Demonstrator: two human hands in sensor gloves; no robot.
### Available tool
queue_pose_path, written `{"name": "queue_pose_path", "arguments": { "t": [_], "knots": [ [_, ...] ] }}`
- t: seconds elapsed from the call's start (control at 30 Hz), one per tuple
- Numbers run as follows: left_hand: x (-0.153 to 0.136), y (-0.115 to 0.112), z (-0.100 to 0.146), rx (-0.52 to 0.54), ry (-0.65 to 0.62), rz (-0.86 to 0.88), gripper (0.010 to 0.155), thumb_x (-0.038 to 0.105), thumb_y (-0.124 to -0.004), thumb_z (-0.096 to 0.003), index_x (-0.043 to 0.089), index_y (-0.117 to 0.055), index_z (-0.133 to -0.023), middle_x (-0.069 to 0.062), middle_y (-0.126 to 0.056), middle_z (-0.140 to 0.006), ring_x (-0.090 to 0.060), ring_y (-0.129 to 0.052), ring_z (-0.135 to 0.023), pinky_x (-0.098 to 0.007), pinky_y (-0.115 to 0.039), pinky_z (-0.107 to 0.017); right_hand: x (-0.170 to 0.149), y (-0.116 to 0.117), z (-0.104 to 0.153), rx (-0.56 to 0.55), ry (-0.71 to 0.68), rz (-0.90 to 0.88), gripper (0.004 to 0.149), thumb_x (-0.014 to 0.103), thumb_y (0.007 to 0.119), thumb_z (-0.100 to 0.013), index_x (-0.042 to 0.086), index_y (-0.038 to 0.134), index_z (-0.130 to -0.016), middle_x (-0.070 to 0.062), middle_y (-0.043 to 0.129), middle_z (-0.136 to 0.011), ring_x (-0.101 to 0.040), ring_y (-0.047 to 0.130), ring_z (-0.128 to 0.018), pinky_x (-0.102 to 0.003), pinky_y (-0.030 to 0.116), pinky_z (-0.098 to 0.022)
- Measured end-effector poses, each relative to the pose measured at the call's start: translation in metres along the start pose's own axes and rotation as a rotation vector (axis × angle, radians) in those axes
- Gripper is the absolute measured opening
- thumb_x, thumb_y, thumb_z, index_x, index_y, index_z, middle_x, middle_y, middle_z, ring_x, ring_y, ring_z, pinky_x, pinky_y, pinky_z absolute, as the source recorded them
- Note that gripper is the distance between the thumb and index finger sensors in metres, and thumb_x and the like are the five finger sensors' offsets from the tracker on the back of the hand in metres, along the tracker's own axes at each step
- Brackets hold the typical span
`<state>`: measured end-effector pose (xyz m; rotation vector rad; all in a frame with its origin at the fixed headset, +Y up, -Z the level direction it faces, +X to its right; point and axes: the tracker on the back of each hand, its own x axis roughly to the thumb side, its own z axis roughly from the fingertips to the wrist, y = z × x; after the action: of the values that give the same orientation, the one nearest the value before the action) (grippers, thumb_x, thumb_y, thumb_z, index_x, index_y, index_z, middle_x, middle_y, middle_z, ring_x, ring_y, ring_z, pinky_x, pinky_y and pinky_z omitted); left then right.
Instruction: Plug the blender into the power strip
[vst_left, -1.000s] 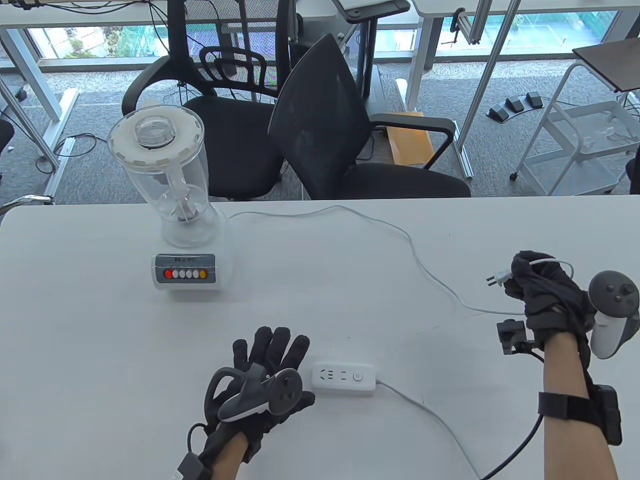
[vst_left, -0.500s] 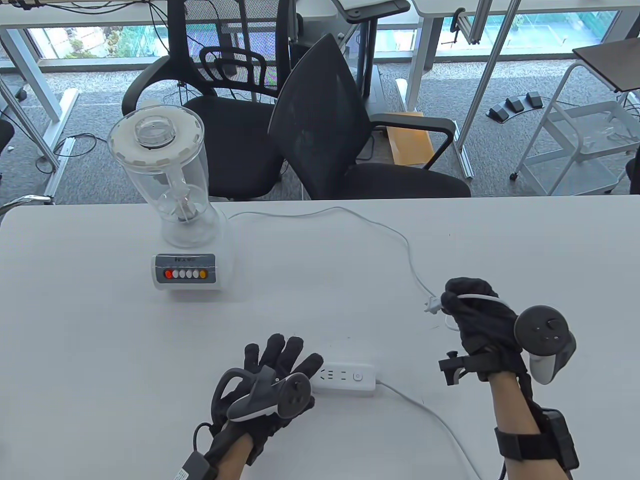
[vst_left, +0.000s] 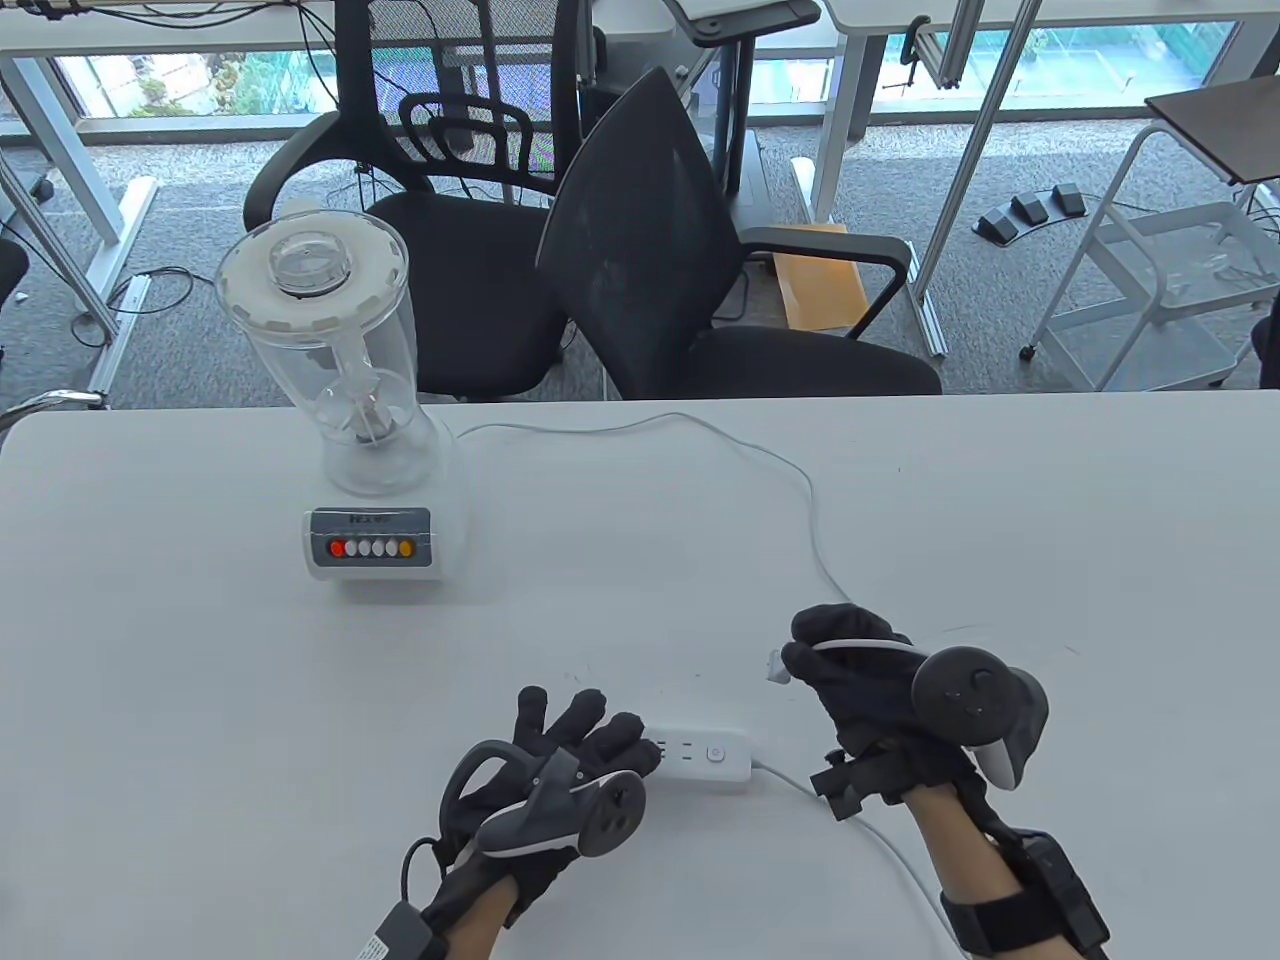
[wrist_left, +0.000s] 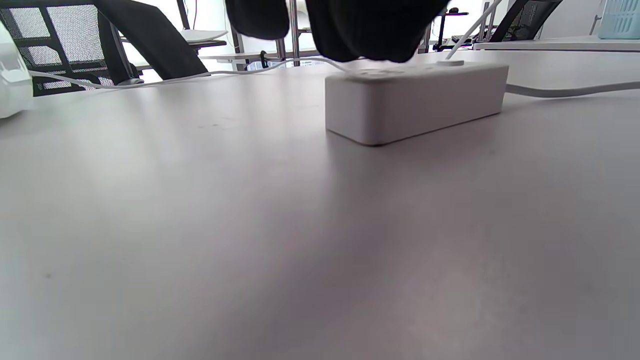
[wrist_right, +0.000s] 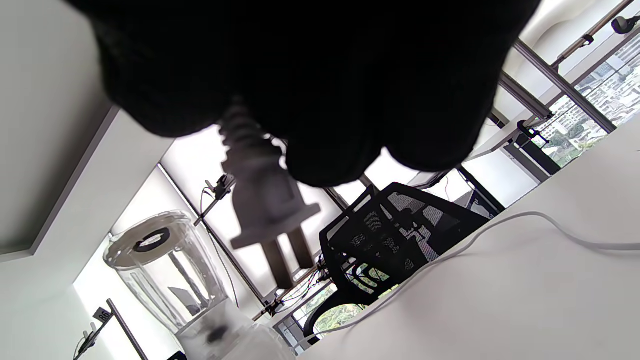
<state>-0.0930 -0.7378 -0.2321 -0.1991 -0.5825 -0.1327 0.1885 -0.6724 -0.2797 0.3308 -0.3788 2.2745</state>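
The blender (vst_left: 350, 400) with a clear jar and white base stands at the table's far left; it also shows in the right wrist view (wrist_right: 170, 280). Its white cord (vst_left: 800, 480) runs across the table to my right hand (vst_left: 860, 680), which grips the plug (vst_left: 775, 665) above and to the right of the white power strip (vst_left: 700, 758). In the right wrist view the plug (wrist_right: 265, 210) sticks out of my fist, prongs free. My left hand (vst_left: 570, 750) lies flat, its fingertips on the strip's left end; the left wrist view shows the strip (wrist_left: 415, 100) under them.
The strip's own cable (vst_left: 880, 850) trails off to the front right, under my right wrist. Two black office chairs (vst_left: 680, 250) stand behind the table's far edge. The table (vst_left: 200, 700) is white.
My right hand has carried the plug left and toward me, from the right side of the table to just beside the strip. My left hand has slid right onto the strip's left end.
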Motion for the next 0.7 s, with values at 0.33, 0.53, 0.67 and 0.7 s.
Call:
{"name": "queue_pose_path", "arguments": {
  "t": [0.33,0.53,0.67,0.7],
  "knots": [
    [0.0,-0.001,-0.006,-0.096,-0.018,-0.021,0.058,0.03,-0.07,-0.0524,0.044,-0.056,-0.107,0.015,-0.054,-0.122,-0.029,-0.058,-0.118,-0.071,-0.045,-0.077,0.015,0.055,0.016,0.086,-0.092,0.153,0.038,0.042,0.085,-0.039,0.027,0.086,-0.073,0.004,0.092,-0.069,-0.015,0.107,-0.051,-0.04,0.095,-0.039],
    [-0.001,-0.001,-0.008,-0.108,-0.022,-0.007,0.057,0.03,-0.07,-0.0525,0.044,-0.057,-0.107,0.014,-0.053,-0.122,-0.029,-0.06,-0.117,-0.07,-0.047,-0.077,0.021,0.08,0.023,0.146,-0.152,0.235,0.038,0.044,0.083,-0.04,0.027,0.086,-0.074,0.005,0.094,-0.069,-0.016,0.109,-0.049,-0.039,0.096,-0.034],
    [-0.001,-0.002,-0.008,-0.109,-0.026,0.011,0.057,0.03,-0.07,-0.0526,0.043,-0.057,-0.107,0.013,-0.053,-0.122,-0.03,-0.06,-0.117,-0.07,-0.047,-0.077,0.019,0.087,0.025,0.136,-0.176,0.288,0.038,0.045,0.083,-0.04,0.027,0.085,-0.074,0.005,0.094,-0.068,-0.015,0.109,-0.048,-0.037,0.096,-0.033],
    [-0.001,-0.002,-0.008,-0.11,-0.026,0.012,0.057,0.03,-0.07,-0.0527,0.043,-0.057,-0.107,0.013,-0.054,-0.121,-0.03,-0.06,-0.117,-0.07,-0.047,-0.077,0.019,0.088,0.026,0.12,-0.17,0.275,0.038,0.045,0.083,-0.04,0.027,0.085,-0.074,0.005,0.094,-0.068,-0.015,0.109,-0.047,-0.037,0.096,-0.033]
  ]
}}
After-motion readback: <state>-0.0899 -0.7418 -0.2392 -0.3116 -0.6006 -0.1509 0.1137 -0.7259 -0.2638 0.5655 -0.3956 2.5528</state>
